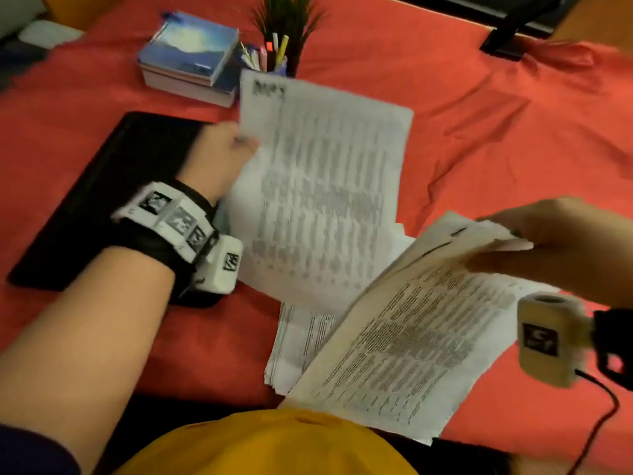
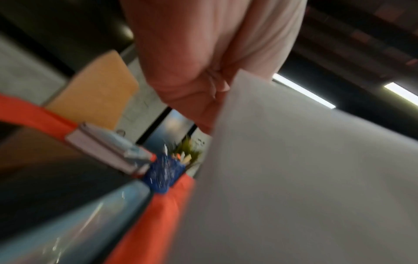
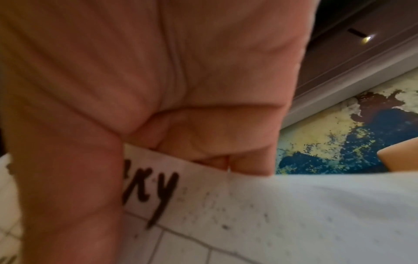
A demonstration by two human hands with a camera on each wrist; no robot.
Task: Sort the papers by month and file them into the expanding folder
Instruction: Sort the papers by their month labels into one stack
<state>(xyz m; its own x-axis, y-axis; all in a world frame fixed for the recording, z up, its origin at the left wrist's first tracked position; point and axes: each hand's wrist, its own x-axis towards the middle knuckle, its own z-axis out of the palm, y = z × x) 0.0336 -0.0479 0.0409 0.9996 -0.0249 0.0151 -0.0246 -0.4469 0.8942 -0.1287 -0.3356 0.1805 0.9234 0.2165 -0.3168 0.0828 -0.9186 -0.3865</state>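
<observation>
Papers are showing in three groups in the head view: one printed sheet [image 1: 325,186] is being held up at about 12 o'clock from the person's body, a thick sheaf [image 1: 404,341] is slanting from 3 o'clock down toward 6 o'clock, and a flat stack [image 1: 294,344] is lying on the red cloth [image 1: 496,132] under both. The left hand [image 1: 219,159] is pinching the single sheet by its left edge, thumb on the printed face; the left wrist view is showing the fingers [image 2: 203,59] curling behind the sheet's blank back [image 2: 305,178], which the head camera is not catching. The right hand [image 1: 548,245] is gripping the far end of the sheaf, lifting its top pages apart; the right wrist view is showing the thumb [image 3: 68,178] pressing on a page with dark handwritten letters that are reading as a blur from the head camera. One black folder [image 1: 113,186] is lying closed at 10 o'clock, beneath the left forearm and wrist. Two books [image 1: 191,60] are sitting stacked at 11 o'clock, and one pen cup [image 1: 270,60] is standing just beside them in front of one green plant [image 1: 291,18]. Both wrist views are looking heavily blurred.
</observation>
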